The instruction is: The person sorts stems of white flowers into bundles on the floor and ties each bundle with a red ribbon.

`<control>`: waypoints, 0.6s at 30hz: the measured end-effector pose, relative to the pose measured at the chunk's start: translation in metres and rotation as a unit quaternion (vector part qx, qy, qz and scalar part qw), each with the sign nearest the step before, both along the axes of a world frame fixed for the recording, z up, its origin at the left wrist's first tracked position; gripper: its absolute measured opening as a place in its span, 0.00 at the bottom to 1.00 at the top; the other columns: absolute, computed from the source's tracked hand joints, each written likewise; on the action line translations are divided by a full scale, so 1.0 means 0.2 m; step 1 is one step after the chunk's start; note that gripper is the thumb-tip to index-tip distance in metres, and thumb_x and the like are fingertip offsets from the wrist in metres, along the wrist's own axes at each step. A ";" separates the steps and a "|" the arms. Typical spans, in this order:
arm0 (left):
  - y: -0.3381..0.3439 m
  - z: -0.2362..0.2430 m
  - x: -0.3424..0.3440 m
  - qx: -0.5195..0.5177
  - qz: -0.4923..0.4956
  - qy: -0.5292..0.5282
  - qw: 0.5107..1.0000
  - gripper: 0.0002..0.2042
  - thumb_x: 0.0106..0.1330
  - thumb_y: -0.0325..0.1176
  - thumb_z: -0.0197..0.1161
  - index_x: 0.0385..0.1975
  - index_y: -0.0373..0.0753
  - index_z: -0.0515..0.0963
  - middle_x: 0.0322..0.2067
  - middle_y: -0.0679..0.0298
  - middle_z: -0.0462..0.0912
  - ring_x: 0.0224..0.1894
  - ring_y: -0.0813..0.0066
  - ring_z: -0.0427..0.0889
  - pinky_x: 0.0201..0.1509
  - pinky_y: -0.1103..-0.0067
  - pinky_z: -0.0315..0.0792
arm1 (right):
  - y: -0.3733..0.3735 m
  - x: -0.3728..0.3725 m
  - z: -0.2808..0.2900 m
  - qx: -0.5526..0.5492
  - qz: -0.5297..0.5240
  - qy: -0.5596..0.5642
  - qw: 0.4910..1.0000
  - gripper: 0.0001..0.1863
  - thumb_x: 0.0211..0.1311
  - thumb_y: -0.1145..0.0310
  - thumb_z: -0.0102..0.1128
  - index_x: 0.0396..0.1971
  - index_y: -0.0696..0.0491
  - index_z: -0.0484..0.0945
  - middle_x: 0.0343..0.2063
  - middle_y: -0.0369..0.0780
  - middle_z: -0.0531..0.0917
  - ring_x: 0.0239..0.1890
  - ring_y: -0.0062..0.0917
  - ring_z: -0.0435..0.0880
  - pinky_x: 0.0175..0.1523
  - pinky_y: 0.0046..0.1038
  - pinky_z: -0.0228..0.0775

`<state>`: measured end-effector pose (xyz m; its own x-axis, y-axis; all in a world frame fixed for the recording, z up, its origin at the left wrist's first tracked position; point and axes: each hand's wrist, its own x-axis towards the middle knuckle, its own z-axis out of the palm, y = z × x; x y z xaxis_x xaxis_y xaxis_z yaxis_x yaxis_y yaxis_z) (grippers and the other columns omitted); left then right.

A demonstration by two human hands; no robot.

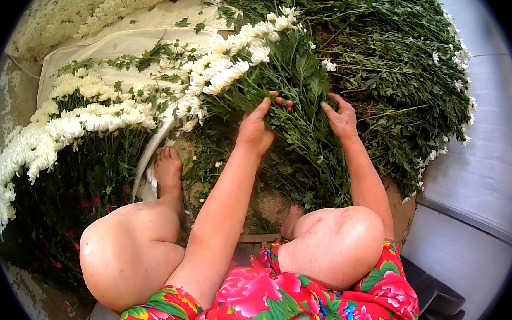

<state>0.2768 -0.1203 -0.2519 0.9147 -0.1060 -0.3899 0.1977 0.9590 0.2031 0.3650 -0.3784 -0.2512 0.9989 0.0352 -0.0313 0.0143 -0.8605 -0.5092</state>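
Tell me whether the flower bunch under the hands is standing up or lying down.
Lying down. The flower bunch lies flat on the floor, white heads pointing away, stems toward the knees, with the left hand and right hand pressing into its leaves.

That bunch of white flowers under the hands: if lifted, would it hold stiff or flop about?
The bunch would probably sag: its stems look long and thin, with the white heads crowded at one end. It likely feels light, being mostly leaves. The petals seem fragile; the left hand and right hand touch only the leafy stems.
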 end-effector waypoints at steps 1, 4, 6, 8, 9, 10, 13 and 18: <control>0.00 0.00 0.00 0.005 0.000 -0.001 1.000 0.12 0.81 0.39 0.55 0.55 0.41 0.77 0.44 0.65 0.83 0.56 0.60 0.82 0.62 0.61 0.77 | 0.00 0.00 0.03 0.009 0.002 0.030 0.999 0.27 0.67 0.55 0.66 0.61 0.54 0.79 0.51 0.47 0.85 0.50 0.38 0.83 0.54 0.36 0.75; 0.02 -0.01 -0.01 0.000 0.007 -0.009 1.000 0.14 0.81 0.41 0.54 0.56 0.41 0.77 0.45 0.65 0.83 0.56 0.60 0.82 0.63 0.61 0.77 | 0.00 -0.03 0.09 0.157 -0.050 -0.065 0.984 0.19 0.68 0.65 0.66 0.56 0.55 0.83 0.50 0.44 0.88 0.49 0.31 0.87 0.53 0.30 0.76; 0.02 -0.01 0.00 -0.013 0.010 -0.033 0.999 0.16 0.81 0.43 0.54 0.57 0.40 0.76 0.45 0.65 0.83 0.57 0.59 0.82 0.63 0.60 0.77 | -0.04 -0.08 0.13 0.269 -0.070 -0.117 0.953 0.17 0.71 0.71 0.65 0.58 0.53 0.82 0.41 0.36 0.86 0.37 0.17 0.79 0.41 0.24 0.70; 0.00 0.02 -0.01 -0.039 0.017 -0.023 0.999 0.18 0.80 0.45 0.55 0.56 0.36 0.76 0.45 0.61 0.83 0.53 0.60 0.84 0.58 0.63 0.80 | -0.05 -0.21 0.25 0.265 -0.036 -0.118 0.956 0.17 0.75 0.70 0.63 0.61 0.51 0.81 0.37 0.31 0.84 0.27 0.09 0.70 0.30 0.21 0.64; 0.01 0.02 -0.01 -0.031 0.011 -0.030 0.999 0.21 0.77 0.49 0.56 0.57 0.38 0.76 0.46 0.62 0.83 0.55 0.59 0.83 0.60 0.62 0.78 | -0.04 -0.29 0.30 0.254 -0.020 -0.100 0.962 0.17 0.74 0.70 0.63 0.60 0.52 0.82 0.36 0.31 0.83 0.27 0.09 0.69 0.30 0.22 0.64; 0.02 0.02 -0.01 -0.024 0.005 -0.038 0.999 0.24 0.75 0.54 0.57 0.59 0.40 0.75 0.47 0.63 0.83 0.58 0.59 0.81 0.62 0.61 0.77 | -0.01 -0.37 0.36 0.269 -0.016 -0.072 0.960 0.15 0.73 0.73 0.63 0.57 0.55 0.83 0.36 0.32 0.84 0.32 0.11 0.74 0.38 0.21 0.68; 0.02 0.03 -0.02 0.015 -0.006 -0.061 0.998 0.41 0.57 0.70 0.64 0.61 0.42 0.74 0.50 0.66 0.82 0.63 0.59 0.79 0.67 0.58 0.73 | 0.06 -0.56 0.40 0.255 0.071 -0.082 0.961 0.14 0.70 0.78 0.64 0.54 0.57 0.84 0.36 0.33 0.85 0.38 0.15 0.79 0.46 0.20 0.72; 0.02 0.05 -0.03 0.024 0.001 -0.095 0.995 0.51 0.42 0.77 0.67 0.62 0.45 0.73 0.54 0.67 0.80 0.66 0.59 0.76 0.71 0.56 0.71 | 0.09 -0.69 0.31 0.197 0.115 -0.080 0.970 0.15 0.66 0.81 0.65 0.52 0.55 0.85 0.33 0.38 0.84 0.34 0.19 0.79 0.43 0.21 0.72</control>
